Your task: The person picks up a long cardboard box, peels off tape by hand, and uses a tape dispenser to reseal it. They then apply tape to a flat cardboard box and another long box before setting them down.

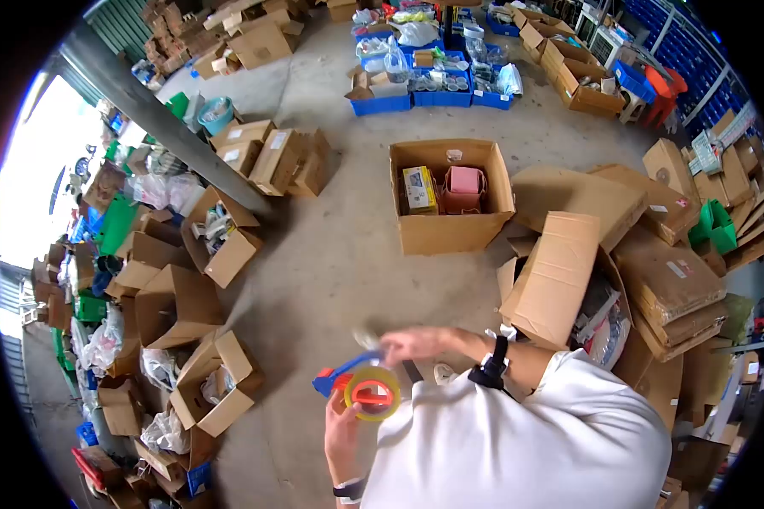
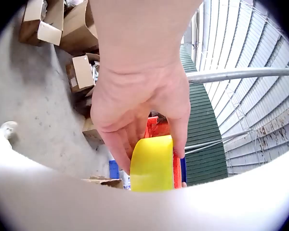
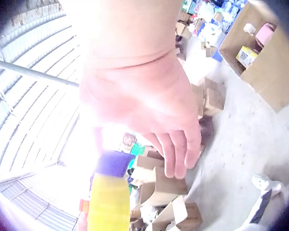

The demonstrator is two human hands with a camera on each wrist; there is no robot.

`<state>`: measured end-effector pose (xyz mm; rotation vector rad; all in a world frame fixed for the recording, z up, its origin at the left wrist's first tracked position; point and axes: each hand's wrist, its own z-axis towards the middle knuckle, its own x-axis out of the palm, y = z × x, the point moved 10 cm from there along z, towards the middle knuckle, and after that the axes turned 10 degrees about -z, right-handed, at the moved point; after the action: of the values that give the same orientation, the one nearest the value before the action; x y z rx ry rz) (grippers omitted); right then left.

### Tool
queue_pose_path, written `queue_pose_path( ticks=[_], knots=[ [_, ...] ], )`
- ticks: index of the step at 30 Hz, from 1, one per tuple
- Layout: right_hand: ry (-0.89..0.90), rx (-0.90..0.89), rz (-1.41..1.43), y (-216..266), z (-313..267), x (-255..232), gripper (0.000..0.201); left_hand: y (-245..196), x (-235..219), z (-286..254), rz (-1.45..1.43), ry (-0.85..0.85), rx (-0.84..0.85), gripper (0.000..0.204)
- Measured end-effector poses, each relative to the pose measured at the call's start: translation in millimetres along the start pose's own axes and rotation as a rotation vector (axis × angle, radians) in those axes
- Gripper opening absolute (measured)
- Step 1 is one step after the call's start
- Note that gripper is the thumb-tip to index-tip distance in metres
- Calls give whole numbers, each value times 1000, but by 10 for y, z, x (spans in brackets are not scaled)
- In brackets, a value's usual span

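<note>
My left hand [image 1: 341, 433] grips a red-and-blue tape dispenser [image 1: 323, 383] from below, in front of the white shirt. A yellow tape roll [image 1: 372, 371] sits on it. In the left wrist view, fingers and thumb of the left hand [image 2: 142, 106] close around both sides of the yellow roll [image 2: 151, 163]. Blurred in the head view, my right hand [image 1: 416, 343] is just above the dispenser's blue arm. In the right wrist view, the fingers of the right hand [image 3: 144, 106] extend loosely, apart from the thumb, which is near the blue part [image 3: 114, 163].
An open carton [image 1: 443, 233] with a yellow box and a pink item stands ahead. Flattened cardboard [image 1: 577, 199] and a filled carton [image 1: 560, 276] lie at right. Several open boxes [image 1: 178, 305] line the left, by a grey pole [image 1: 161, 127]. Blue bins [image 1: 441, 97] are farther back.
</note>
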<state>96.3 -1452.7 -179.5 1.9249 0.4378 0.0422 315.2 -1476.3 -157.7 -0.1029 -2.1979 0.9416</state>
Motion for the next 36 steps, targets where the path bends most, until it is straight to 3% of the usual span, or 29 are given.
queue_pose_path(
  ticks=[2,4,6,9,10,11,13,16,20,23,25,26,27,28,29,31,32,33,34,35,36],
  knots=[
    [-103,-62,134,-24,407,-430,75,-193,-139,473,45,10,-61,58],
    [7,-9,458,-131,887,-699,71,-532,-160,1124,93,-26,-71,56],
    [117,54,731,29,1262,-914,66,-929,-51,1819,164,69,-131,54],
    [-7,130,306,244,1869,-1526,66,-1553,275,2715,302,172,-249,52],
    [2,202,321,311,1979,-1752,65,-1709,328,3059,336,252,-265,52],
    [-1,164,373,388,2140,-2001,69,-1834,360,3373,383,338,-297,52],
    [-127,56,190,497,2394,-2560,66,-2134,513,3977,428,425,-337,52],
    [-357,35,344,656,2549,-3269,62,-2414,910,4833,450,510,-430,53],
    [-507,79,572,230,3057,-4295,64,-2503,1292,6121,459,499,-505,52],
    [-648,25,513,-376,3590,-5172,70,-2685,1063,7192,679,415,-470,50],
    [-764,152,363,-987,3731,-5893,81,-2905,837,8067,927,430,-358,51],
    [-828,333,315,-1513,3831,-6161,84,-3155,758,8421,1000,390,-248,36],
    [-1065,391,229,-2178,3903,-6397,79,-3378,618,8749,1143,383,-231,29],
    [-856,682,74,-1920,3448,-6795,75,-3583,514,9142,1272,384,-206,24],
    [-896,785,96,-2273,3276,-6852,62,-3755,546,9433,1398,390,-179,20],
    [-980,985,155,-3027,2940,-6923,38,-4136,1019,9837,1794,304,-177,20],
    [-1188,1075,66,-2817,2503,-7015,34,-4206,1121,10144,1783,273,-179,31],
    [-1306,1104,-80,-2979,2326,-7008,20,-4292,1127,10441,1770,255,-184,42],
    [-1210,1235,163,-4176,2434,-6666,28,-4270,877,10894,1443,238,-213,43],
    [-976,1237,263,-3926,2277,-6723,27,-4208,758,11299,1270,216,-317,34],
    [-1010,1244,247,-4082,2176,-6553,31,-4119,851,11591,1069,159,-400,24]
  ],
)
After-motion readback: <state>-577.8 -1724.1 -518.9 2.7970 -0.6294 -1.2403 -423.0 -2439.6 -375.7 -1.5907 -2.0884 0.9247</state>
